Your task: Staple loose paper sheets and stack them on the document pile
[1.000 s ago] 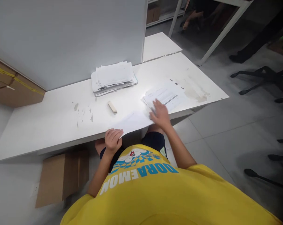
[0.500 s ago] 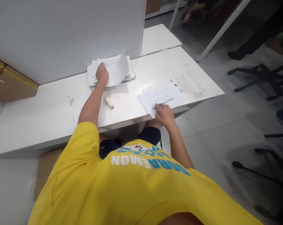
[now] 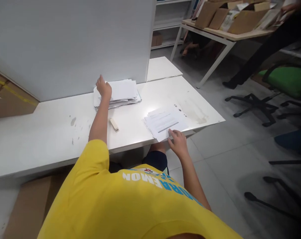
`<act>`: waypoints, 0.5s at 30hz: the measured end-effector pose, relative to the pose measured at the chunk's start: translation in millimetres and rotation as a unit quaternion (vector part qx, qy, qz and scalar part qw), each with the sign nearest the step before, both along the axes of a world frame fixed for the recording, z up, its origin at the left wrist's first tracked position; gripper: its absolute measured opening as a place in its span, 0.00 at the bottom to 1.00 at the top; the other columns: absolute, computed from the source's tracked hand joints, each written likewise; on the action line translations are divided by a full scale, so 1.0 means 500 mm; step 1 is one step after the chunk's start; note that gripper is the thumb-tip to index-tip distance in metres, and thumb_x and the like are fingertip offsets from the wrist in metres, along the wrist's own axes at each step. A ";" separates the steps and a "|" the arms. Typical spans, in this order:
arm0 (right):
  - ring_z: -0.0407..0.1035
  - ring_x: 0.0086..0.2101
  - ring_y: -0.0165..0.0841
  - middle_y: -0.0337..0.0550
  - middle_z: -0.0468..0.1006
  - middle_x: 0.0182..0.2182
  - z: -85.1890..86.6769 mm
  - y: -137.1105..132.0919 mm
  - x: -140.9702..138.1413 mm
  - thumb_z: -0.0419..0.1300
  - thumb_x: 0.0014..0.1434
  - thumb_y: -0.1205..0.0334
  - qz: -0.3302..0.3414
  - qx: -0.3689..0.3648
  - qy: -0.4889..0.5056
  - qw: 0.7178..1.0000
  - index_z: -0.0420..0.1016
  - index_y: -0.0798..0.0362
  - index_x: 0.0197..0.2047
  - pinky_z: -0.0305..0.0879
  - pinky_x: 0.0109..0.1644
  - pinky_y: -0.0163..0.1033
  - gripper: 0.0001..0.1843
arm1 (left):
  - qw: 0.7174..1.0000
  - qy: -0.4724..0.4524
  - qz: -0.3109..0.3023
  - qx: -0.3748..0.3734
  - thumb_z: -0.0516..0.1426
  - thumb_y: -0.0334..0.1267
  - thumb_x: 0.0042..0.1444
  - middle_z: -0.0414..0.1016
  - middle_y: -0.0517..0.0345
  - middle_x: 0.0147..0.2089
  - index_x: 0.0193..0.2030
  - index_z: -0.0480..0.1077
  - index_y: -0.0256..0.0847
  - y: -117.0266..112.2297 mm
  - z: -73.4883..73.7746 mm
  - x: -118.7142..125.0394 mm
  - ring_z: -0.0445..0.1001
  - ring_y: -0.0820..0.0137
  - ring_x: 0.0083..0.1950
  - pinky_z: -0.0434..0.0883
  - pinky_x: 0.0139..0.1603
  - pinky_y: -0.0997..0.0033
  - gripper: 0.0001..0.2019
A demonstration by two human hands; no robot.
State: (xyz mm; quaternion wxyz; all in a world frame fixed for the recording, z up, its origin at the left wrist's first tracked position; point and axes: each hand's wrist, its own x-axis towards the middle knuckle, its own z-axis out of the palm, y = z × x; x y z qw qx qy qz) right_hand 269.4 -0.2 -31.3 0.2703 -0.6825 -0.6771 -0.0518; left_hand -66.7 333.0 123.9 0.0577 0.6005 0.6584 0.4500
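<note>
My left hand (image 3: 104, 88) is at the left end of a thick, uneven stack of papers (image 3: 123, 90). Its fingers are lifted a little and apart, holding no sheet. Nearer the front edge, my right hand (image 3: 178, 141) touches the corner of a smaller, fanned pile of printed sheets (image 3: 162, 122), its fingers spread. The top sheet there carries lines of text and a dark bar. Between the two piles, closer to the stack, a cream-coloured stapler (image 3: 114, 124) lies on the white desk (image 3: 53, 132).
A grey partition (image 3: 78, 43) rises behind the desk. On the left stands a taped cardboard box (image 3: 13, 96); another carton (image 3: 26, 205) is below. At right are a green chair (image 3: 287, 79), a person's leg (image 3: 250, 63) and a table holding open boxes (image 3: 247, 20).
The curled top sheet on the stack now lies flat, and my left hand has released it, shifting to the stack's left edge. My right hand has slid slightly off the printed sheets. The view has tilted up.
</note>
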 end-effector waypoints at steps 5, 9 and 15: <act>0.70 0.43 0.47 0.55 0.77 0.42 -0.015 0.007 0.000 0.49 0.67 0.57 -0.017 0.016 0.019 1.000 0.81 0.49 0.47 0.65 0.44 0.52 0.19 | 0.984 0.118 -0.129 0.042 0.45 0.46 0.69 0.68 0.51 0.67 0.66 0.64 0.44 -0.261 -0.089 -0.028 0.60 0.62 0.72 0.55 0.76 0.55 0.23; 0.69 0.44 0.49 0.56 0.77 0.41 -0.008 0.033 0.002 0.48 0.68 0.53 0.014 -0.004 0.008 1.000 0.81 0.50 0.41 0.64 0.47 0.56 0.20 | 0.977 0.159 -0.137 -0.030 0.42 0.47 0.69 0.68 0.43 0.67 0.65 0.65 0.38 -0.447 -0.194 -0.064 0.61 0.59 0.72 0.57 0.74 0.53 0.25; 0.71 0.39 0.48 0.56 0.77 0.36 -0.001 0.072 -0.045 0.42 0.70 0.52 0.036 0.118 0.056 0.991 0.77 0.49 0.38 0.66 0.48 0.59 0.24 | 0.955 0.179 -0.200 -0.124 0.46 0.45 0.68 0.53 0.45 0.76 0.71 0.59 0.39 -0.501 -0.242 -0.083 0.59 0.57 0.73 0.61 0.71 0.53 0.27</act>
